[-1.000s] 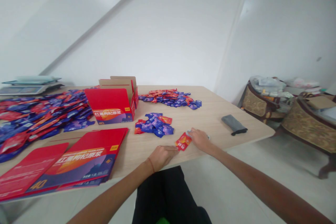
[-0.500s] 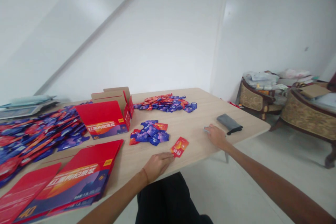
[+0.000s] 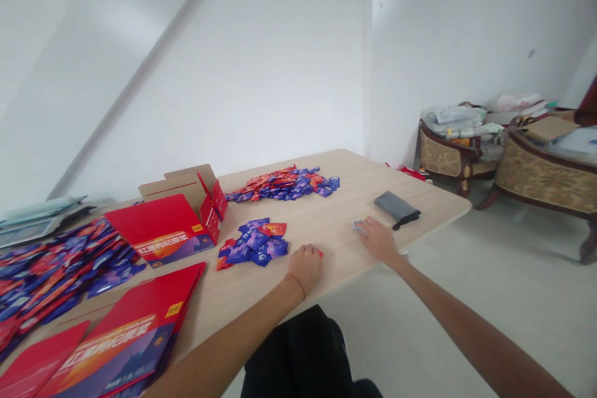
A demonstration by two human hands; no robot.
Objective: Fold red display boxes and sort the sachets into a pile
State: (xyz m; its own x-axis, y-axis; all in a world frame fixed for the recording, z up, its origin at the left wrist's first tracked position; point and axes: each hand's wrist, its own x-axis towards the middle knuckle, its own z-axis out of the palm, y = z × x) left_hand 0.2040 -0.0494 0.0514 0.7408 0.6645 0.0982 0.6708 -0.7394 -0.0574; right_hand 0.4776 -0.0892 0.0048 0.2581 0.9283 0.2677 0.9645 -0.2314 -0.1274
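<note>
My left hand [image 3: 305,266] is closed over a red sachet [image 3: 321,254] near the table's front edge; only a red corner shows past the fingers. Farther right, my right hand [image 3: 377,240] rests on the table with its fingers bent round a small pale bluish-white thing [image 3: 359,225], too blurred to name. A small pile of blue and red sachets [image 3: 256,242] lies just left of my left hand. Behind my right hand sits a folded grey cloth-like pouch [image 3: 396,206].
A larger sachet heap [image 3: 289,184] lies at the back of the table [image 3: 345,177]. An open red carton [image 3: 161,227] stands to the left, flattened cartons [image 3: 121,336] in front of it, and a big sachet mass [image 3: 60,267] at far left. Loaded armchairs [image 3: 443,152] stand right.
My left hand has moved up and right over the red sachet, which lay in plain view before and is now mostly covered. The right hand keeps its place; the view has shifted slightly.
</note>
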